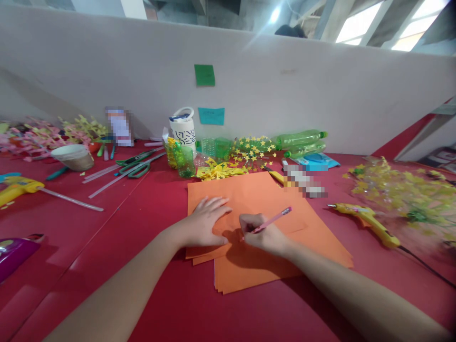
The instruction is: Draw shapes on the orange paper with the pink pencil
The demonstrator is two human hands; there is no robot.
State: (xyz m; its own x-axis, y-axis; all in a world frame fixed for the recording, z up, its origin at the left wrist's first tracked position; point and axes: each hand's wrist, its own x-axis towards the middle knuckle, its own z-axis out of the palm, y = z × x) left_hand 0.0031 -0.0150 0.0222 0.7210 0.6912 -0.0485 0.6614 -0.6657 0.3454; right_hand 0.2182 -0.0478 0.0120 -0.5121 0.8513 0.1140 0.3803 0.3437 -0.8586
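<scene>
Several orange paper sheets (pixel 285 270) lie loosely stacked on the red table in front of me. My left hand (pixel 204 223) rests flat on the left part of the top sheet, fingers spread. A pink pencil (pixel 272 221) is pinched in my right hand (pixel 263 235), its eraser end tilted up to the right. The pencil's tip is at the paper but mostly hidden by my fingers. Yellow cut paper pieces (pixel 223 171) and green plastic bottle pieces (pixel 215 148) sit just beyond the sheets' far edge.
To the right lies a yellow glue gun (pixel 370 223) with a cord, beside star decorations (pixel 402 190). Green bottles (pixel 301 139) and a white tumbler (pixel 183 128) stand near the wall. On the left are scissors (pixel 137 166), a paper cup (pixel 74 159) and another yellow glue gun (pixel 21 187).
</scene>
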